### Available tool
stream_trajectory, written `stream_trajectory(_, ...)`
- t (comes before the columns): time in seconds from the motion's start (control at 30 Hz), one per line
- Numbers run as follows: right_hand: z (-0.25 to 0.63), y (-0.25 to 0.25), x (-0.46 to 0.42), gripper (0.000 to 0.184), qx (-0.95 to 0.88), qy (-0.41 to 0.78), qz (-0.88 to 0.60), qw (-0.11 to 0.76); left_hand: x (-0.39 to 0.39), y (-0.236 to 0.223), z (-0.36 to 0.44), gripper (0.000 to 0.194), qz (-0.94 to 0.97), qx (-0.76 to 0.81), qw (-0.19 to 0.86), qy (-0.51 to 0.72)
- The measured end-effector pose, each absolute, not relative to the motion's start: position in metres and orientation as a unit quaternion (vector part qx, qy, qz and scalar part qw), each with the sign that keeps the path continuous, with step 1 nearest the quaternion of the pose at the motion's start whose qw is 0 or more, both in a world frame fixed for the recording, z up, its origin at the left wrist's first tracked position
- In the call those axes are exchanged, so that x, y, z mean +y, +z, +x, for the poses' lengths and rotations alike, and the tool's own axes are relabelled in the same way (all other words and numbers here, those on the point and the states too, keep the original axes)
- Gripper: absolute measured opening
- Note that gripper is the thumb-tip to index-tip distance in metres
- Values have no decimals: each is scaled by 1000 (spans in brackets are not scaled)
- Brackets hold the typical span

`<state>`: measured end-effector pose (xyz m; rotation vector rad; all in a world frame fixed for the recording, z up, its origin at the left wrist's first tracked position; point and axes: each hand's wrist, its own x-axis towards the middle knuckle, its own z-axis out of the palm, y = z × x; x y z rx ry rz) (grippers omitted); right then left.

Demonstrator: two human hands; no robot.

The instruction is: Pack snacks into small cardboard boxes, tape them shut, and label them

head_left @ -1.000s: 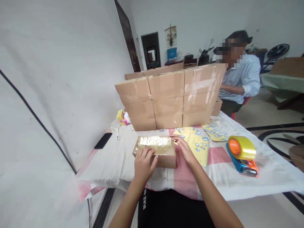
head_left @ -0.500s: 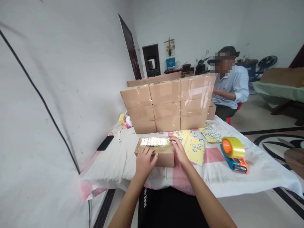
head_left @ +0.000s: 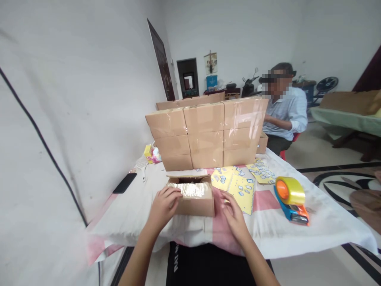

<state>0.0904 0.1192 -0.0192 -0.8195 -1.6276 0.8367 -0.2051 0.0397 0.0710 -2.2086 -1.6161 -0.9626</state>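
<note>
In the head view, a small brown cardboard box [head_left: 195, 207] sits on the cloth in front of me. A dark gap shows along its back, and shiny silvery packets or wrapping [head_left: 193, 190] lie at its top. My left hand [head_left: 166, 201] is open at the box's left side, with its fingertips over the top edge by the shiny stuff. Just off the right side of the box, my right hand [head_left: 232, 210] is open, its fingers apart and nothing in them. Yellow printed sheets [head_left: 242, 190] lie beyond it.
Behind stands a wall of stacked, taped boxes [head_left: 205, 135]. A tape dispenser [head_left: 291, 200] with yellow tape lies at right. On the left are a phone [head_left: 125, 183] and a white slotted paddle [head_left: 142, 163]. Another person [head_left: 285, 109] sits beyond the boxes at right.
My hands have moved apart: the left from the box's front to its left side, the right off its right corner. The back of the box now shows a dark opening. The view has shifted slightly.
</note>
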Motion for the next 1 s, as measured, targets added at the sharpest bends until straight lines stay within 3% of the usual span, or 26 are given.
stream_trajectory(0.13, 61, 25, 109, 38, -778, 170, -303, 524, 41, 81, -215, 16, -780, -528, 64, -329)
stream_trajectory(0.23, 30, 51, 100, 29, -848, 60, -225, 477, 43, 85, -221, 15, -787, -526, 40, -319)
stream_trajectory(0.43, -14, 24, 87, 19, -894, -19, -123, 431, 55, 85, -229, 19, -775, -537, 44, -331)
stream_trajectory(0.57, -19, 3, 88, 12, -872, -19, -118, 475, 65, 84, -227, 18, -757, -551, 33, -349)
stream_trajectory(0.73, -22, 14, 90, 8, -853, 30, -150, 499, 70, 82, -222, 19, -731, -571, 7, -373)
stream_trajectory(1.0, -24, 18, 86, 10, -851, 55, -169, 495, 75, 78, -217, 21, -672, -609, -41, -419)
